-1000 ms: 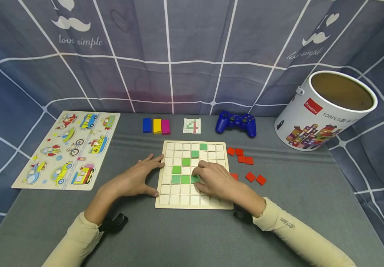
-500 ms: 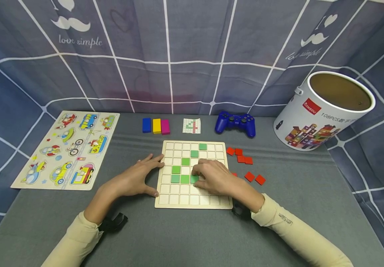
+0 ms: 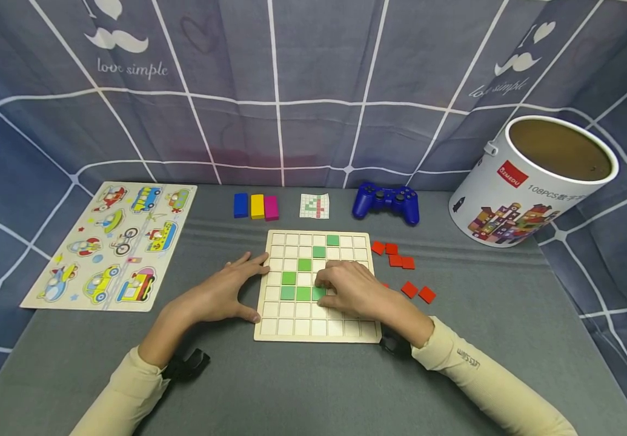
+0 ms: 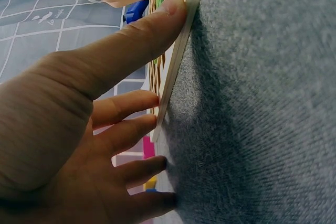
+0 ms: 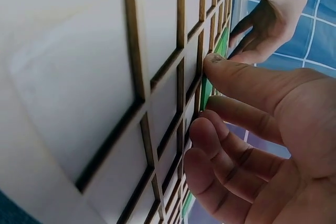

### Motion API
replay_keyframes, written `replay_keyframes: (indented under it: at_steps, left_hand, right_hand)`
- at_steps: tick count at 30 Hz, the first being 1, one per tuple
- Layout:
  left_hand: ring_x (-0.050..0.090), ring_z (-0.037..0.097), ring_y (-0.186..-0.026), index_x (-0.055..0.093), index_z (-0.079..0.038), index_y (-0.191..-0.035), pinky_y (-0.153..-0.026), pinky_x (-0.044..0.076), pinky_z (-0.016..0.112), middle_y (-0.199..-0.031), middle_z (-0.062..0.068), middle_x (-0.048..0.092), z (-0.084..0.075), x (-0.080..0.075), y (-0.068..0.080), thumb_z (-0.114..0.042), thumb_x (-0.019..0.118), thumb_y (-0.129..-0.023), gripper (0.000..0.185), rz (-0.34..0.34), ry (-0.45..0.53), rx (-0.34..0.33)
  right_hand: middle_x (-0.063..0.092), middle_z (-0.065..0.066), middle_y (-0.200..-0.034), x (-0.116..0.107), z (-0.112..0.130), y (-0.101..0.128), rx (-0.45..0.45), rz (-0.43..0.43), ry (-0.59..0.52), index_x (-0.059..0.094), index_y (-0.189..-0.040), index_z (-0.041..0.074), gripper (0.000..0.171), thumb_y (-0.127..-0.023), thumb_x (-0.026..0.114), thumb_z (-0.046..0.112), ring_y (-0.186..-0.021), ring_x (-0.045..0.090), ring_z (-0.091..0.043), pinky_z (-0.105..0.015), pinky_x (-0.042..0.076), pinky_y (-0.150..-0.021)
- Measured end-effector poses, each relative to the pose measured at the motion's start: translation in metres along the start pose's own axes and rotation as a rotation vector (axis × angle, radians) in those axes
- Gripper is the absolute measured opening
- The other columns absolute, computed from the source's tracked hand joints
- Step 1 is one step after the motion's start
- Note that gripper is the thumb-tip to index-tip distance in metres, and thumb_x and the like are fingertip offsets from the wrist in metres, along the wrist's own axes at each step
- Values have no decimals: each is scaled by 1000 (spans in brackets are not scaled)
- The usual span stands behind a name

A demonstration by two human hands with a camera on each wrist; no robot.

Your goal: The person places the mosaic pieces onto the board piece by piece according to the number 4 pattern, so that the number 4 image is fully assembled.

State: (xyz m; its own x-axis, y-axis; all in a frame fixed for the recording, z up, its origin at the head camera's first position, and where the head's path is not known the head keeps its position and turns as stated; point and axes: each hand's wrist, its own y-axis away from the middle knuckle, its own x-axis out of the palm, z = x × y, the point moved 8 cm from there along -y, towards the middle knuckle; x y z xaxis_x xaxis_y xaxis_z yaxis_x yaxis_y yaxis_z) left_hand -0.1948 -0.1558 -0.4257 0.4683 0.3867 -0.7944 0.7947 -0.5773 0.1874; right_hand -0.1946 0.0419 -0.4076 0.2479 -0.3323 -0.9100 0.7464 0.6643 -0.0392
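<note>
On the grid board (image 3: 318, 327) the right hand (image 3: 354, 290) curls its fingers onto a green tile (image 3: 318, 293), which the right-wrist view shows as a mere sliver, while the left hand (image 3: 220, 293) braces the board's left edge with fingers straight and spread.

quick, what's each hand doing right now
Left hand: open, straight fingers braced on the board edge.
Right hand: fingers curled over a green tile; grip cannot be told.

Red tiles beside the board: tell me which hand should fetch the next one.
Probably the right. The right hand lies on the grid board at the green tiles, with the red tiles just off its side. The left hand braces the board's opposite edge, away from them.
</note>
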Motion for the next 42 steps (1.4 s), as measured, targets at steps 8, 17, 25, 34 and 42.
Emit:
replay_keyframes:
  at_steps: [8,17,25,34,42]
  left_hand:
    - [13,41,-149,49,-4,-146,-114,14,68,-164,8,24,-1,-1,0,-32,93,-68,94,-2,-1,10]
    - [13,42,-149,48,-4,-147,-114,13,67,-164,9,23,-1,0,0,-29,94,-67,95,-6,-1,16]
    - [13,41,-149,48,-4,-147,-114,12,67,-164,9,23,-1,0,0,-29,94,-67,96,-6,4,6]
    - [12,41,-150,47,-5,-148,-114,13,67,-164,9,23,0,1,2,-29,94,-68,96,-3,17,-4]
    - [12,40,-150,49,-4,-146,-114,13,68,-164,8,24,-1,1,1,-30,93,-68,93,-2,9,1]
  right_hand:
    - [61,5,-82,-3,-2,2,11,-5,9,73,-94,15,24,-77,86,26,-69,52,-7,-28,45,-61]
    - [63,3,-83,-26,-26,14,63,-87,47,73,-95,11,20,-82,81,23,-69,53,-11,-29,45,-57]
    - [65,-5,-88,-54,-80,24,184,-179,118,74,-103,5,27,-80,84,16,-65,56,-15,-34,47,-52]
    - [69,-12,-102,-53,-112,21,249,-117,169,73,-112,4,34,-80,82,11,-70,60,-22,-38,51,-52]
    - [67,-10,-91,-56,-118,17,275,-115,194,74,-104,4,26,-80,80,10,-71,59,-24,-43,52,-55]
